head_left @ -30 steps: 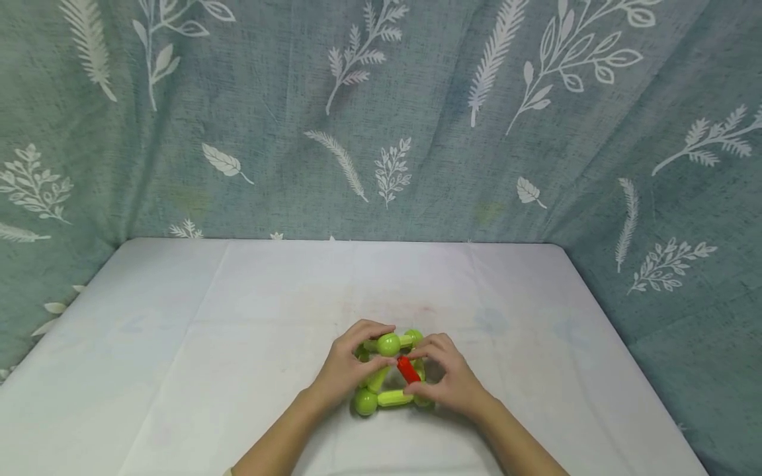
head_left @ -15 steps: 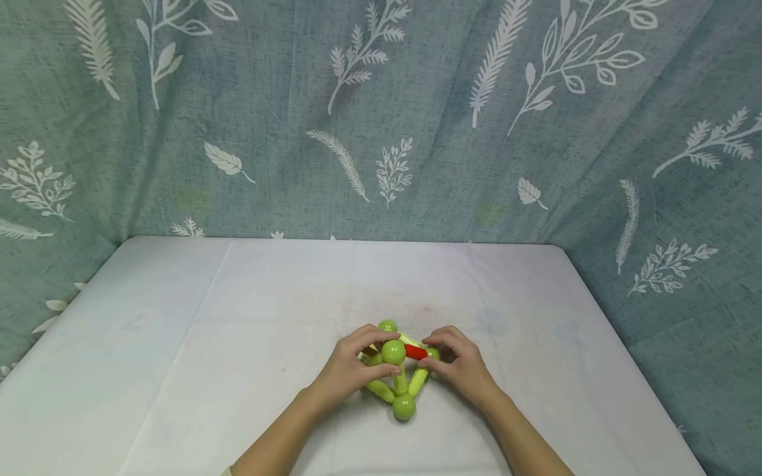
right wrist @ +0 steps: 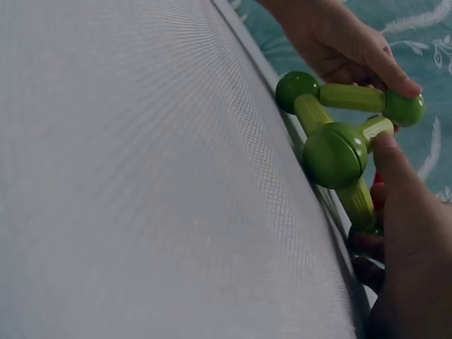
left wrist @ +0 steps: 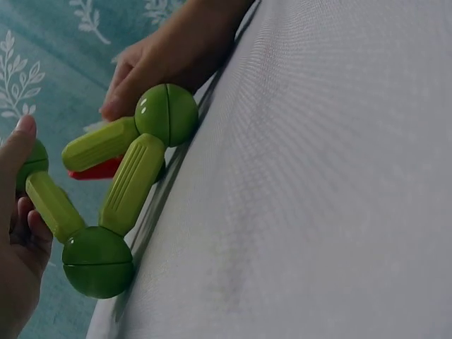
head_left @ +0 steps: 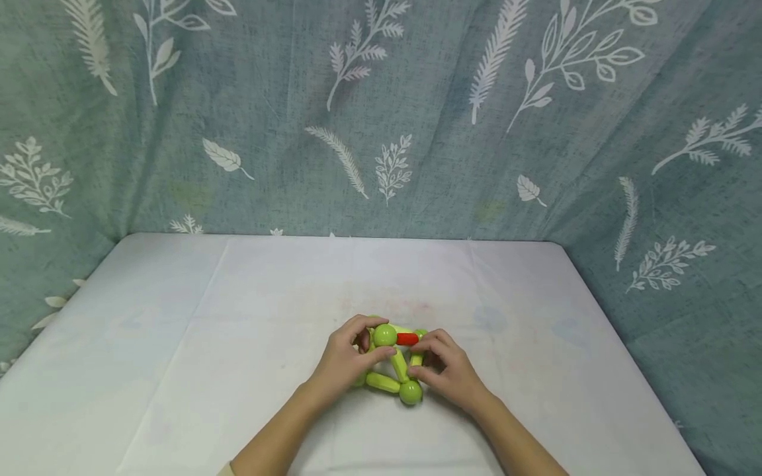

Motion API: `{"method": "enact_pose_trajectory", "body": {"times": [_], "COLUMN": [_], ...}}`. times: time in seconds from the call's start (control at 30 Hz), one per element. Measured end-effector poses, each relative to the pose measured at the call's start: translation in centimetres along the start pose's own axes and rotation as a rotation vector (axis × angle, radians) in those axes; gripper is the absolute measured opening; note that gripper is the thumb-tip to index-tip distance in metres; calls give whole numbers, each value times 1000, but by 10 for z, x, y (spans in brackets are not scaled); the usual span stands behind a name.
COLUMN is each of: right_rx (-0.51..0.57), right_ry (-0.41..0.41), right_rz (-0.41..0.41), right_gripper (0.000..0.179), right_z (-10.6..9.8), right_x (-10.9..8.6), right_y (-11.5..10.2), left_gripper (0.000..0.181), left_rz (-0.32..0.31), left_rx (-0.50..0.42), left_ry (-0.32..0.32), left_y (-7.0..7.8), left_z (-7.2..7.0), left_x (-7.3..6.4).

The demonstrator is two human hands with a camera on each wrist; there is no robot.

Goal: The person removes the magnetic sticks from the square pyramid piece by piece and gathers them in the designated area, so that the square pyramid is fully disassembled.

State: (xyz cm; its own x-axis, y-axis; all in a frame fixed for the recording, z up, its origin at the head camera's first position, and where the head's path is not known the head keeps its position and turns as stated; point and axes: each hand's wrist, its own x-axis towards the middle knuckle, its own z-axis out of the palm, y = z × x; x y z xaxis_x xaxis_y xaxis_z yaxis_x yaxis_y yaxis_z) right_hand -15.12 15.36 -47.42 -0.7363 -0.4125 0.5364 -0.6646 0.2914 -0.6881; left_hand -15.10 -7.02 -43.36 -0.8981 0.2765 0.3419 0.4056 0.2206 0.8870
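Observation:
A frame of green balls and light-green rods (head_left: 383,383), like a ball-and-stick building toy, stands low over the white table. One red rod (head_left: 407,339) bridges the top green ball (head_left: 385,335) and another ball on the right. My left hand (head_left: 339,362) holds the top ball between thumb and fingers. On the other side, my right hand (head_left: 448,371) grips the frame; in the right wrist view its thumb lies on a light-green rod (right wrist: 376,129) and its fingers curl by a lower ball. The right fingers partly cover the far-right ball. Most of the red rod is hidden in both wrist views.
A white cloth-covered table (head_left: 238,297) spreads around the hands. Behind it and along both sides hangs a blue-green curtain (head_left: 268,132) with white leaf prints.
The red rod, earlier tilted in my right fingers, now lies level between two balls. Both hands have turned the frame, and my right fingers have moved from the rod's end to the frame's right side.

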Motion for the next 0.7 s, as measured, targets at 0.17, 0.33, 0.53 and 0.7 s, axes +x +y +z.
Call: {"method": "enact_pose_trajectory", "body": {"times": [0.17, 0.33, 0.53, 0.7], "right_rx": [-45, -90, 10, 87], "right_ry": [-150, -196, -204, -208], "right_rz": [58, 95, 172, 164], "right_gripper": [48, 51, 41, 43], "right_z": [-1, -2, -13, -21], "right_x": [-1, -1, 0, 0], "right_y": [-2, -4, -5, 6], "left_gripper": [42, 55, 54, 43], "left_rz": [-49, -98, -96, -145], "left_rx": [-17, -10, -2, -69], "left_ry": [-3, -7, -32, -114], "left_y": [-2, -2, 3, 2], "left_z": [-3, -6, -11, -15], "left_x": [1, 2, 3, 4]}}
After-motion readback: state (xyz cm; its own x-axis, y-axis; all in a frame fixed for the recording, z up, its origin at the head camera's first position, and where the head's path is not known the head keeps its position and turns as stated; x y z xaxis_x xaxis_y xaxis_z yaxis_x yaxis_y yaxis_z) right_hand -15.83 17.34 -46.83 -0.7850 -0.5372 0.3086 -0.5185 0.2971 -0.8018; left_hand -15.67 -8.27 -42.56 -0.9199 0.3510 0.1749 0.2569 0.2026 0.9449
